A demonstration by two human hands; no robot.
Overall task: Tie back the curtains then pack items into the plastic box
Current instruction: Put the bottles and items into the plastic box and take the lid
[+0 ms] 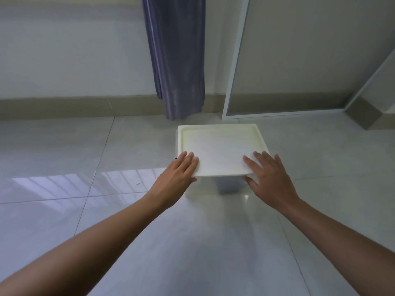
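A: Glossy tiled floor (64,159), pale wall, and one grey curtain (177,60) hanging loose straight behind the box (229,184). A white frame (235,60) leans just right of the curtain.

B: And the box?

A: On the floor, just in front of the curtain's hem, its white lid (218,146) still over it. The left hand (177,174) holds the lid's near-left corner, fingers flat on top and thumb tucked under the edge. The right hand (269,174) does the same at the near-right corner.

B: What might go wrong?

A: Only the near edge is gripped. If the far edge is still clipped on, I'd expect the lid to bend or snap free, and the light box may skid on that slick tile towards the curtain.

B: Anything else?

A: The curtain looks untied, so that step may get skipped. What's inside the box, I can't tell.
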